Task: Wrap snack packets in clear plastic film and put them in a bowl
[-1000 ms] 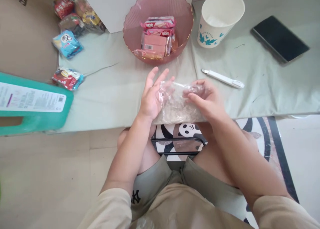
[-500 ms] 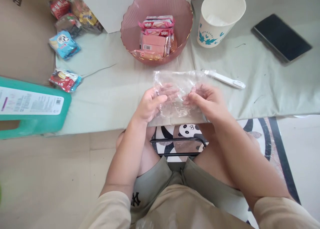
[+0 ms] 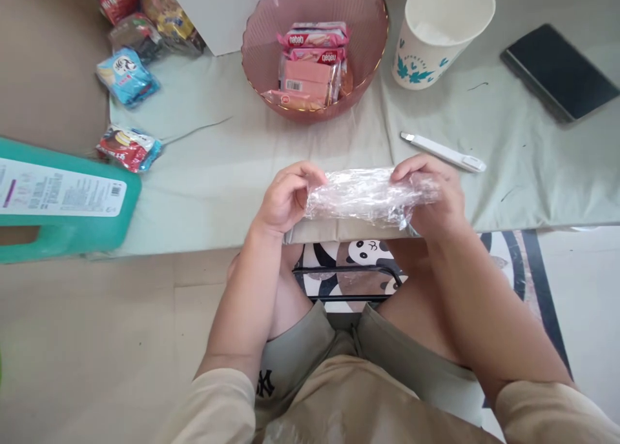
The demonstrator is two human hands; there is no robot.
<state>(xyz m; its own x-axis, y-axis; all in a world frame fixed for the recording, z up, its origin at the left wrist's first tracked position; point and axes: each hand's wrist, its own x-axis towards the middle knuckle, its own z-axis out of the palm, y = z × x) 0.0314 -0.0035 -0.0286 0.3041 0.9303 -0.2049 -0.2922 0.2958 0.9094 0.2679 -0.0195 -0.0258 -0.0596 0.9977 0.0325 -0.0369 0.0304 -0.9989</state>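
Note:
Both my hands hold a crumpled clear plastic bag (image 3: 362, 195) stretched sideways between them, just above the near edge of the table. My left hand (image 3: 285, 195) is closed on the bag's left end. My right hand (image 3: 433, 189) is closed on its right end, with plastic bunched over the fingers. Beyond the bag stands a pink ribbed bowl (image 3: 271, 31) holding several pink wafer packets (image 3: 310, 63). A white slim pen-like tool (image 3: 443, 152) lies on the cloth just past my right hand.
A pale green cloth (image 3: 217, 166) covers the table. A white paper cup (image 3: 443, 31) stands right of the bowl, a black phone (image 3: 562, 70) at far right. Snack packets (image 3: 126, 76) lie at the back left, a teal box (image 3: 62, 199) at left. A panda-print stool (image 3: 361, 257) sits below.
The bag was spread open over my fingers; both hands have now gathered it into a narrow roll, pulled it sideways and closed on its ends. My right hand moved right.

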